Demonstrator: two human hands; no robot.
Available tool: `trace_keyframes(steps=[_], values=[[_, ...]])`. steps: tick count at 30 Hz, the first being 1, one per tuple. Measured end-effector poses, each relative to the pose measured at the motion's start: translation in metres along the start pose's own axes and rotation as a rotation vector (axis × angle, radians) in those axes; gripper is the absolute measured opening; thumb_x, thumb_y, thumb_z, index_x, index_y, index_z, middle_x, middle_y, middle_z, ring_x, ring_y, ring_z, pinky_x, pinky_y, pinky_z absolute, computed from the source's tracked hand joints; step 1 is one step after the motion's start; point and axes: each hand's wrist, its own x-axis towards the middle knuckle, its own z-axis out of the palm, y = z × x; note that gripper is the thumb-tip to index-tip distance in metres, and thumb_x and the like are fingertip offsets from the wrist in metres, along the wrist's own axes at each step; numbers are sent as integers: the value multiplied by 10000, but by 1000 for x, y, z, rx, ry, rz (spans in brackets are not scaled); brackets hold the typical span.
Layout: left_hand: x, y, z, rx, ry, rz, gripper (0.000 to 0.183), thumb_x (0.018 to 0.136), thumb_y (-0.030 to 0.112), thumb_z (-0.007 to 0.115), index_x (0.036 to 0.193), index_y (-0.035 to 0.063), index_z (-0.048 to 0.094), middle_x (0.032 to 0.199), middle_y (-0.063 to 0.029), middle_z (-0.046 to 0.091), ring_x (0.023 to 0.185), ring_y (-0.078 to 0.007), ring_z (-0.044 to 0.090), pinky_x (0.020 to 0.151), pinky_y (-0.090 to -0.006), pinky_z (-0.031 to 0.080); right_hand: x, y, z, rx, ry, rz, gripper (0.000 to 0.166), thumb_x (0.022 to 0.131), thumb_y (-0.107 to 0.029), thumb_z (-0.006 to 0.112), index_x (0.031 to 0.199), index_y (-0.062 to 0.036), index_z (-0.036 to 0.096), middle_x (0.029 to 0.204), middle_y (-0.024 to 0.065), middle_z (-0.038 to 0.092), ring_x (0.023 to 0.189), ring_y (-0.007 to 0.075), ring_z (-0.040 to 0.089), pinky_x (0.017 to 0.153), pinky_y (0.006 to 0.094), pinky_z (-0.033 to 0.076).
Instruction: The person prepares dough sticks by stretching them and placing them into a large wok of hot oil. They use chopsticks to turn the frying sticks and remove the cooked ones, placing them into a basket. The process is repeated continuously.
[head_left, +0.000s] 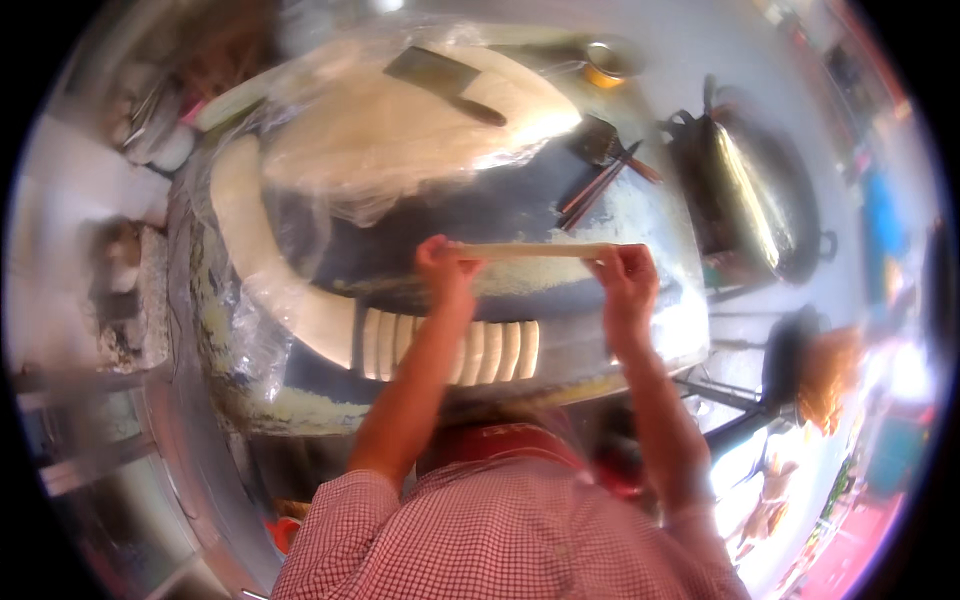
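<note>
Between my two hands a thin strip of dough (534, 250) is held out level above the dark worktop (442, 217). My left hand (448, 262) pinches one end of it, and my right hand (624, 268) grips the other. Below, near the table's front edge, lies a row of cut dough strips (491, 351), partly hidden by my left forearm. A long uncut band of dough (274, 274) curves from that row up along the table's left side. Farther back rests a large flat slab of dough (360, 131), partly under clear plastic film (375, 210).
A cleaver (433, 73) lies on the slab. Right of it are a flat dark brush or scraper (596, 141), thin sticks (600, 187) and a yellow-based cup (604, 67). A large wok (757, 195) stands beyond the table's right edge. Fried dough pieces (825, 375) are at lower right.
</note>
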Motion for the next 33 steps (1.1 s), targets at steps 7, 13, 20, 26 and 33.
trace_keyframes(steps=[7, 13, 20, 26, 33], values=[[60, 62, -34, 22, -11, 265, 544, 889, 73, 664, 1373, 125, 421, 1164, -179, 546, 971, -362, 619, 758, -534, 625, 38, -8, -250, 150, 395, -33, 164, 1000, -70, 613, 1043, 67, 533, 965, 186, 651, 899, 301, 731, 869, 431, 634], [97, 84, -80, 567, 120, 449, 375, 953, 57, 557, 1318, 36, 476, 1139, -142, 552, 984, -271, 619, 739, -432, 626, -32, 113, -338, -353, 600, 34, 164, 965, -106, 657, 945, 21, 555, 855, 104, 626, 748, 193, 669, 754, 379, 643], [66, 134, 74, 794, -414, 550, 311, 983, 37, 529, 1293, 58, 548, 1087, -86, 583, 889, -194, 636, 718, -366, 623, -20, -14, -324, 191, 328, 244, 121, 979, -83, 666, 926, -16, 580, 911, 101, 670, 811, 205, 714, 755, 351, 644], [18, 75, 338, 344, -713, 395, 300, 973, 56, 580, 1268, 46, 531, 1142, -145, 583, 895, -265, 660, 793, -417, 647, 52, -42, -444, 278, 571, -124, 128, 1013, -100, 634, 976, -12, 549, 940, 105, 651, 833, 196, 698, 801, 318, 631], [-14, -48, 557, 498, -669, 386, 247, 945, -27, 517, 1191, -12, 524, 1136, -197, 579, 959, -358, 686, 804, -524, 653, 136, -81, -493, 106, 597, -160, 171, 981, -80, 670, 920, 41, 564, 943, 157, 664, 832, 224, 717, 796, 334, 642]])
